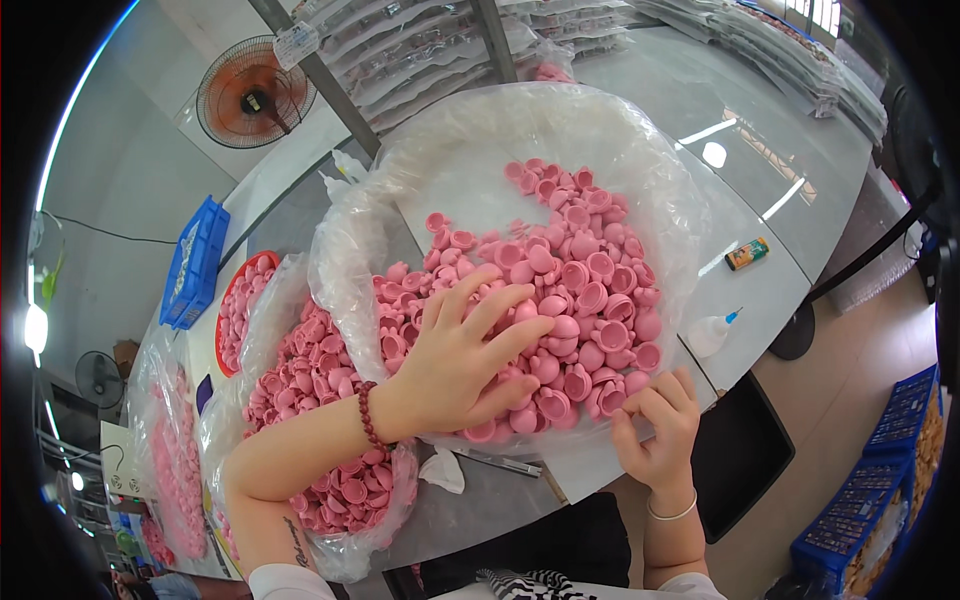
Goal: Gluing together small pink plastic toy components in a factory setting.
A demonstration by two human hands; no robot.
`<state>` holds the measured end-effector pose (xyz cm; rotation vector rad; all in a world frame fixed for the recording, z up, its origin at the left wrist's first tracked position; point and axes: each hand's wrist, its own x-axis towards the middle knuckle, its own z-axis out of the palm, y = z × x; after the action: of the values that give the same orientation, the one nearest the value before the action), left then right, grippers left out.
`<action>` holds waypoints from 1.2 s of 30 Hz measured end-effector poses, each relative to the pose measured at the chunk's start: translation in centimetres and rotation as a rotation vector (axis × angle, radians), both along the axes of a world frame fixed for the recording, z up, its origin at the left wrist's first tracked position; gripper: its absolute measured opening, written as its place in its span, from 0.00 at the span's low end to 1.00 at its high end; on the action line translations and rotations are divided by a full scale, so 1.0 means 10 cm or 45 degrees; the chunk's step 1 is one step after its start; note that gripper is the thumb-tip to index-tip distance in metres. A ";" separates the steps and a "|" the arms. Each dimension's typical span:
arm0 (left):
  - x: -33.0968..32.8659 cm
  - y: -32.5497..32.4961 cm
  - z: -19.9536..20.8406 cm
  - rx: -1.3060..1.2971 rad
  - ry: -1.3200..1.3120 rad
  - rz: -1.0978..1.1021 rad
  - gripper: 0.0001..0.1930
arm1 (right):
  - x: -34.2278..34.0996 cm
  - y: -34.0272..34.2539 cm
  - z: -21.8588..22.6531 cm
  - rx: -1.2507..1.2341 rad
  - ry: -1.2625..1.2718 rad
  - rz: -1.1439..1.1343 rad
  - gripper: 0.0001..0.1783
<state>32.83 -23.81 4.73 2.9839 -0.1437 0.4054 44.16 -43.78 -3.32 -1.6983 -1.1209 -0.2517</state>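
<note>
A heap of small pink hollow cup-shaped pieces lies in a wide, opened clear plastic bag on the table. My left hand reaches across the near part of the heap, palm down with fingers spread, resting on the pieces. A beaded bracelet circles its wrist. At the heap's near right edge is my right hand, fingers curled toward the thumb beside a pink piece. Whatever it pinches is hidden. Left of the heap, a second clear bag holds more pink pieces, partly behind my left forearm.
A squeeze bottle with a blue tip and a small dark container stand right of the bag. A metal cutter-like tool lies at the near edge. Beyond the left bag are a red basin and blue crate. A black tray sits lower right.
</note>
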 end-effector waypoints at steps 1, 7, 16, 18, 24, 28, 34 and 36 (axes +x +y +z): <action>0.00 0.00 0.05 -0.005 -0.001 -0.002 0.21 | 0.00 0.00 -0.01 0.032 0.010 -0.015 0.07; 0.30 0.76 -0.08 -0.864 -0.188 0.293 0.23 | 0.03 -0.04 -0.02 -0.037 -0.009 -0.018 0.07; 0.84 1.49 -0.69 -0.958 0.201 0.603 0.21 | 0.02 -0.01 -0.02 0.004 -0.008 0.006 0.07; 0.88 1.26 -0.50 -0.843 0.315 0.626 0.20 | 0.02 -0.06 -0.04 -0.014 -0.001 0.006 0.07; 0.83 0.95 -0.49 -1.239 0.339 0.300 0.13 | -0.24 -0.11 0.02 0.169 -0.510 -0.047 0.23; 0.83 1.01 -0.58 -1.132 0.222 0.168 0.12 | -0.75 -0.07 -0.19 -0.125 -0.586 0.389 0.17; 0.78 1.00 -0.45 -0.993 0.265 0.249 0.14 | -0.85 0.06 -0.16 -0.270 -0.690 0.445 0.18; 0.76 1.00 -0.46 -0.934 0.245 0.208 0.15 | -0.88 0.09 -0.16 -0.239 -0.675 0.441 0.17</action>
<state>40.42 -13.77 0.11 2.2909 0.2233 0.1351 35.32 -42.88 -4.95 -1.6042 -1.8573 -0.4000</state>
